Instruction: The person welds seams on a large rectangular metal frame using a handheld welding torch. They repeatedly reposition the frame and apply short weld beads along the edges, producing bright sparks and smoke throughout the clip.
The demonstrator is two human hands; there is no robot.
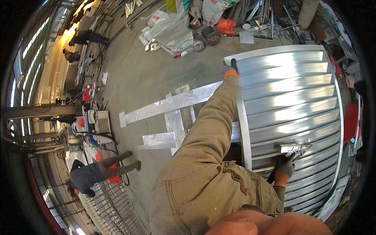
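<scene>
A large louvered metal panel (282, 108) with shiny slats and a pale frame fills the right side. My left hand (229, 71), in a grey glove with an orange cuff, grips the frame's far left corner. Over the slats near me, my right hand (284, 172) is closed on the black handle of a silver handheld welding gun (290, 148). The gun's narrow tip points right; whether it touches a slat I cannot tell. Under my left arm, a silver metal stand (172, 102) of joined bars supports or adjoins the panel; my sleeve hides part of it.
Sacks (168, 35), an orange-red bag (226, 26) and metal scraps lie beyond the panel. A co-worker (92, 172) bends by a metal grating (113, 203) at lower left. Other people (84, 38) stand far left, beyond a white machine (100, 121) with cables.
</scene>
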